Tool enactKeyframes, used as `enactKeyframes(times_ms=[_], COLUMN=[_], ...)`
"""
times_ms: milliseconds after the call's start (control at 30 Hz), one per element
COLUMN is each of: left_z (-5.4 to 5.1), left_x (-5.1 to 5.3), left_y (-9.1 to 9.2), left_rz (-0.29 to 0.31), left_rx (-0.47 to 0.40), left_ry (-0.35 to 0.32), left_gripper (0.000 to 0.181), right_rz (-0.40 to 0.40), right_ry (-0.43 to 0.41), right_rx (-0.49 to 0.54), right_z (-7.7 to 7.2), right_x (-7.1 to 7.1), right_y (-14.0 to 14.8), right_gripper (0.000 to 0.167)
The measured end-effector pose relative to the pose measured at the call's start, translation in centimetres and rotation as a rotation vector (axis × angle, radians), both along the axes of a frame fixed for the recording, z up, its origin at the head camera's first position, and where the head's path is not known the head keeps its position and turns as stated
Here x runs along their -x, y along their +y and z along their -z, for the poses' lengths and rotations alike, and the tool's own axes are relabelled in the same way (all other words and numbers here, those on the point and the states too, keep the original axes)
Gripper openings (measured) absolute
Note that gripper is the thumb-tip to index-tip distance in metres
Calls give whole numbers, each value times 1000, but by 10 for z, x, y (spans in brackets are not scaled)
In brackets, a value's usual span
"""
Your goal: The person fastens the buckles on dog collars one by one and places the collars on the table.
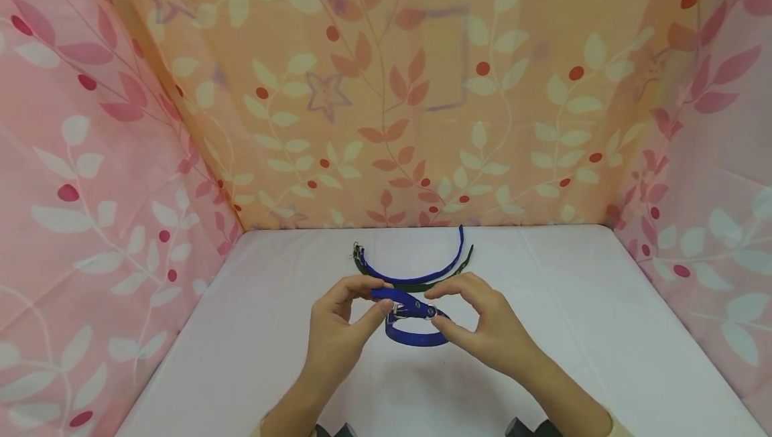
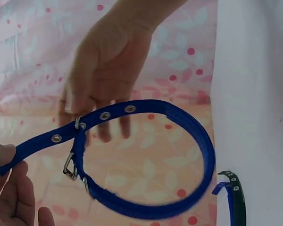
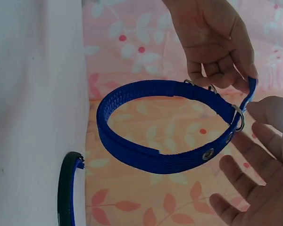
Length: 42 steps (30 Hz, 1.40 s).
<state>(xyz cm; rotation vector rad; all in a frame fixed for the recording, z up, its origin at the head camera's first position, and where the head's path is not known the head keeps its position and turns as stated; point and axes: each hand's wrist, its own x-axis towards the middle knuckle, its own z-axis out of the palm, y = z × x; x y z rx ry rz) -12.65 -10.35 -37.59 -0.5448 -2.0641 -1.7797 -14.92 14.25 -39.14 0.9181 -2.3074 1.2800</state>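
A blue pet collar (image 1: 416, 338) is looped into a ring in mid-air, with metal eyelets, a buckle (image 2: 70, 168) and metal rings. My left hand (image 1: 344, 330) pinches the collar's free end between thumb and fingers. That end runs through a metal ring (image 3: 238, 117). Beside this ring, my right hand (image 1: 491, 323) has its thumb and index finger spread apart at the collar's edge, the other fingers loosely extended. Whether the right thumb touches the collar is hard to tell.
Behind the hands, another blue collar (image 1: 416, 281) and a dark green collar (image 1: 420, 288) lie curved together on the white table (image 1: 289, 263). Patterned cloth walls (image 1: 386, 88) stand at the back and both sides. Two dark objects (image 1: 527, 427) show at the bottom edge.
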Motion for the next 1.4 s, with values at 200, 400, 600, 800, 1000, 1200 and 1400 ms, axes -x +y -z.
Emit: enactKeyframes(times_ms=[200,400,600,800,1000,1200,1400], left_z=[7,12,16,20,19,17,18], left_x=[0,4,8,11,10,9,7], left_y=[7,12,13,14,15,16,17], left_rz=[54,72,115,293,355,234,145], left_rx=[95,121,338,294,97,90,89], left_ry=[116,79,-171,-330,-386,-394,-339], left_gripper=[26,51,52,30,30,32,28], right_rz=[-84,-47,-68,-80,-35,-3,3], right_ry=[226,249,151,139,139,184,245], right_rx=[66,122,236,263,265,262,247], right_z=[4,2,-3,-4,-3,-3,-3], right_x=[-3,-2,-5,-6,-6,-3,0], right_y=[-10,-9,-7,-8,-6,-4,-1], right_gripper=[38,40,38,40,43,50,50])
